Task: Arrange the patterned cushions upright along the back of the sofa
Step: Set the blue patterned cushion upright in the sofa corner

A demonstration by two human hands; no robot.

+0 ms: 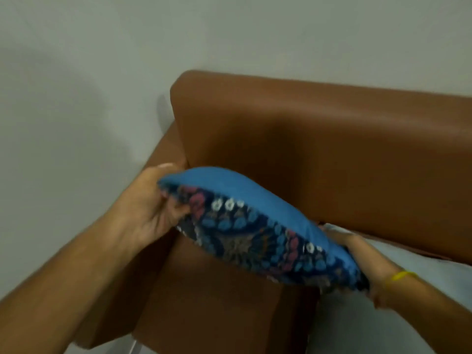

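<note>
Head view, frame slightly motion-blurred. One patterned cushion [258, 226] is held in the air in front of the brown leather sofa [332, 149], near its left corner and above the left armrest [209, 297]. The cushion is tilted, its left end high and its right end low, with the plain blue side turned up toward the backrest and the floral blue, red and white side facing down toward the camera.

Left hand [150, 208]: grip clenched on the cushion's upper left corner, thumb on the patterned face, fingers wrapped behind the edge.

Right hand [357, 259]: grip grasping the lower right end of the cushion, mostly hidden by it; a yellow band [402, 275] sits on that wrist.

A pale grey cover [408, 302] lies on the seat below the right hand. Plain light wall [102, 72] behind the sofa.
</note>
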